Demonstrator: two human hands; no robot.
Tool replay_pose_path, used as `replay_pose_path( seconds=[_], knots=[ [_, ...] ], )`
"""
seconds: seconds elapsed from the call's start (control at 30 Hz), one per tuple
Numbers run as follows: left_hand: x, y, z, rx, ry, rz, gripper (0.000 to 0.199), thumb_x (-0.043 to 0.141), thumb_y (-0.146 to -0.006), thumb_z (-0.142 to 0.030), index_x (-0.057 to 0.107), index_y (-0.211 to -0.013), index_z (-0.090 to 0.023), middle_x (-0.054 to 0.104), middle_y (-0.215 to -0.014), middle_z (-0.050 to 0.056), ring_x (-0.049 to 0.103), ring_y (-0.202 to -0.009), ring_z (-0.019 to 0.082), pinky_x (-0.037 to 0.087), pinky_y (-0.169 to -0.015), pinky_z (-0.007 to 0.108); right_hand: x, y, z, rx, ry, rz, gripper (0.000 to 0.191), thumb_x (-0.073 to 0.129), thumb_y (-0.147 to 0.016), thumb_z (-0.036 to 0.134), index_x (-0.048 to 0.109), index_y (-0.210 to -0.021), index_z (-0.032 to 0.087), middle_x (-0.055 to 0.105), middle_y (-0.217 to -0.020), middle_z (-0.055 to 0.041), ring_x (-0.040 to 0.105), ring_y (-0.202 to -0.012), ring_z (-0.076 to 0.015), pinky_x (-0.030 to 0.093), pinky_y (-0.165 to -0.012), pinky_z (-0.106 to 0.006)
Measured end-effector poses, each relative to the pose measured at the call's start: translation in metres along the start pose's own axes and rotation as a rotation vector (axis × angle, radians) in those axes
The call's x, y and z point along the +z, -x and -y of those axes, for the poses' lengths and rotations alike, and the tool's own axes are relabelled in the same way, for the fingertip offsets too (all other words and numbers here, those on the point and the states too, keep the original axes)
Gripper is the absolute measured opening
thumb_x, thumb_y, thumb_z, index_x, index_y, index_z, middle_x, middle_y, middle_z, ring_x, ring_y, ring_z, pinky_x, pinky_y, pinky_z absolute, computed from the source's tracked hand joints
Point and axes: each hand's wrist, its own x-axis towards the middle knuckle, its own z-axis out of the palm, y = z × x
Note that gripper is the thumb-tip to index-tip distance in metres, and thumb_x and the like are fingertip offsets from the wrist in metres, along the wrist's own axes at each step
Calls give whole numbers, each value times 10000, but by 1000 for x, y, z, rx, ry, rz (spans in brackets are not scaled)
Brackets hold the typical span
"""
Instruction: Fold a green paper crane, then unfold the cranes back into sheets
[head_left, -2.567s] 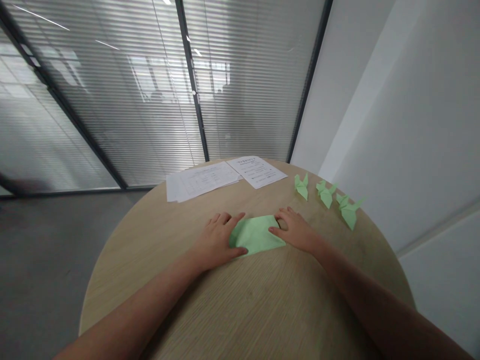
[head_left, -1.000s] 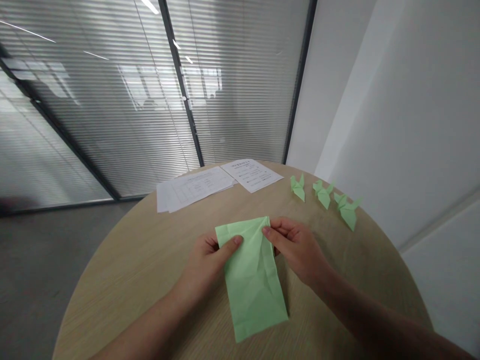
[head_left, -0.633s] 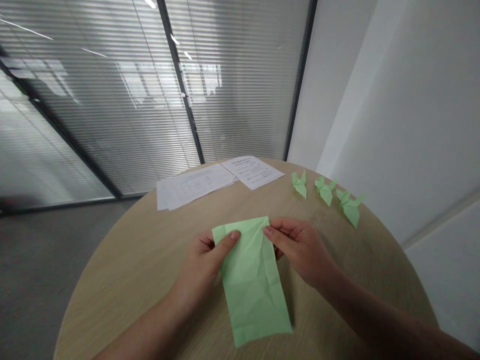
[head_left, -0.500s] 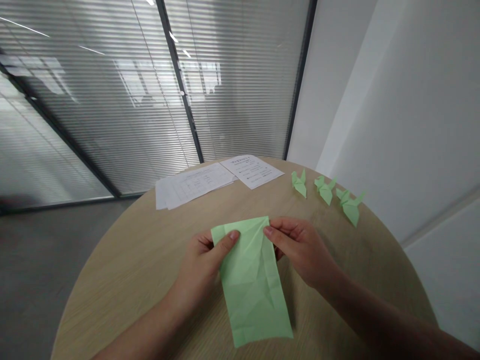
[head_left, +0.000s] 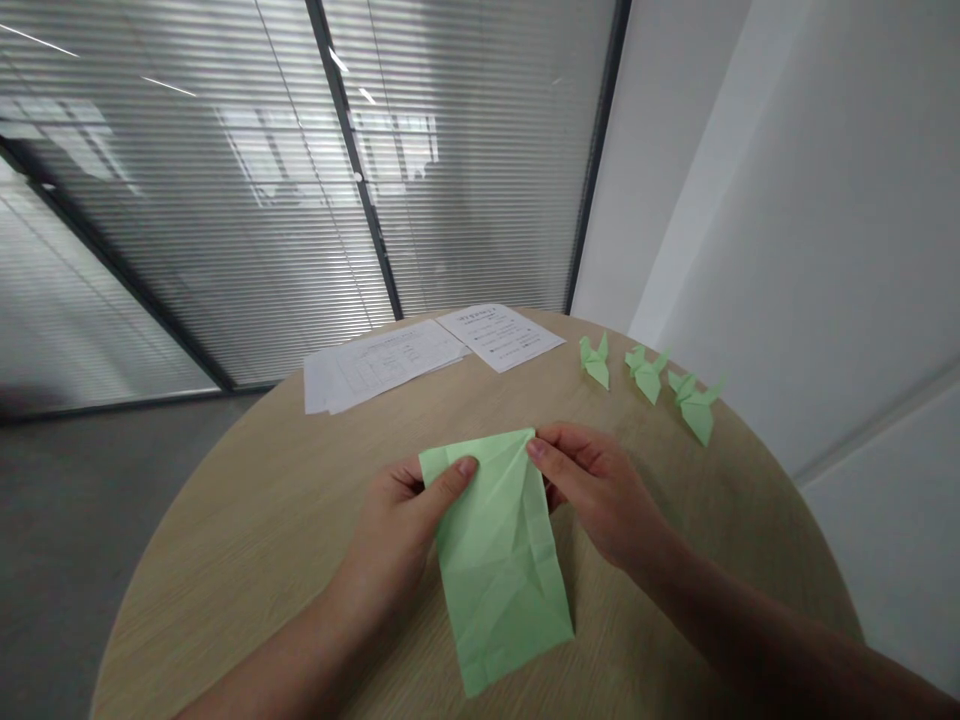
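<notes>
A creased sheet of light green paper (head_left: 499, 570), folded along its edges, is held up over the table between both hands. My left hand (head_left: 405, 510) grips its upper left, thumb lying on the front and fingers hidden behind. At the upper right corner, my right hand (head_left: 592, 490) pinches the paper between thumb and fingers. Creases fan downward from that corner, and the lower end hangs free toward me. To the right stand three folded green paper cranes: one (head_left: 595, 362), a middle one (head_left: 646, 374) and a nearer one (head_left: 694, 406).
Round wooden table (head_left: 247, 520) under my hands. At its far side lie white printed sheets (head_left: 390, 365) and another printed page (head_left: 501, 337) beside them. Behind stands a glass partition with blinds (head_left: 480, 200); a white wall (head_left: 840, 220) rises on the right.
The paper's lower right corner has lifted and curled inward, so its bottom edge now slants. Both hands keep their grips almost unchanged. The whole view has shifted slightly.
</notes>
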Motion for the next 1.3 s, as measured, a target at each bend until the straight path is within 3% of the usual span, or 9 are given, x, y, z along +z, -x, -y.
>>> replay_pose_path(
  seconds=[0.4, 0.63, 0.83, 0.93, 1.0, 1.07, 1.17, 1.23, 1.3],
  knots=[
    [0, -4, 4, -53, 41, 51, 372, 854, -707, -518, 783, -779, -160, 760, -687, 76, 699, -607, 206, 558, -574, 284, 0, -3, -8, 48, -64, -56, 374, 731, -806, 549, 682, -730, 187, 607, -591, 6, 565, -505, -119, 484, -459, -227],
    [5, -3, 2, -94, 30, 46, 377, 836, -728, -505, 771, -812, -144, 760, -715, 82, 682, -606, 192, 550, -588, 280, -1, -12, -18, 115, -107, -74, 378, 746, -758, 542, 688, -834, 176, 686, -683, -25, 621, -542, -146, 497, -455, -238],
    [-2, -22, 17, -63, -85, 70, 421, 772, -778, -559, 759, -854, -146, 748, -758, 81, 674, -626, 196, 539, -601, 299, -4, -19, -31, 130, -77, -123, 330, 715, -765, 516, 627, -760, 199, 640, -649, 1, 579, -524, -141, 470, -462, -250],
    [-13, -38, 22, 99, -301, 3, 452, 655, -874, -568, 741, -1019, -149, 752, -871, 94, 698, -723, 221, 554, -619, 319, -13, -29, -44, 94, 40, -169, 282, 679, -791, 485, 630, -745, 211, 629, -654, 9, 572, -565, -145, 458, -511, -253],
    [-19, -42, 23, 343, -543, -108, 386, 630, -911, -452, 703, -1157, -165, 748, -1055, 119, 713, -912, 257, 594, -750, 386, -20, -36, -53, 35, 170, -192, 269, 645, -808, 467, 635, -727, 210, 629, -659, 9, 570, -587, -148, 437, -540, -254],
    [-20, -40, 25, 622, -819, -145, 307, 616, -920, -306, 691, -1191, -183, 719, -1194, 131, 679, -1084, 279, 579, -917, 463, -26, -42, -60, -17, 322, -219, 259, 616, -823, 441, 638, -717, 205, 633, -662, 9, 573, -608, -151, 413, -559, -252],
    [-8, -29, 34, 852, -1127, 46, 296, 576, -935, -173, 690, -1208, -184, 715, -1236, 131, 652, -1163, 279, 545, -1032, 497, -31, -48, -69, -50, 526, -232, 251, 578, -860, 405, 651, -738, 198, 676, -698, -4, 609, -654, -164, 409, -589, -253],
    [4, -23, 44, 852, -1252, 173, 325, 593, -938, -160, 669, -1254, -155, 709, -1265, 144, 650, -1188, 287, 541, -1061, 496, -32, -50, -73, -48, 657, -228, 234, 566, -887, 370, 672, -774, 195, 712, -739, -16, 636, -690, -169, 423, -625, -253],
    [14, -21, 54, 822, -1333, 221, 343, 606, -947, -176, 654, -1284, -134, 691, -1307, 156, 634, -1235, 300, 525, -1095, 494, -32, -52, -78, -48, 794, -226, 204, 565, -902, 328, 692, -810, 198, 733, -769, -24, 645, -714, -167, 426, -656, -250]
  ],
)
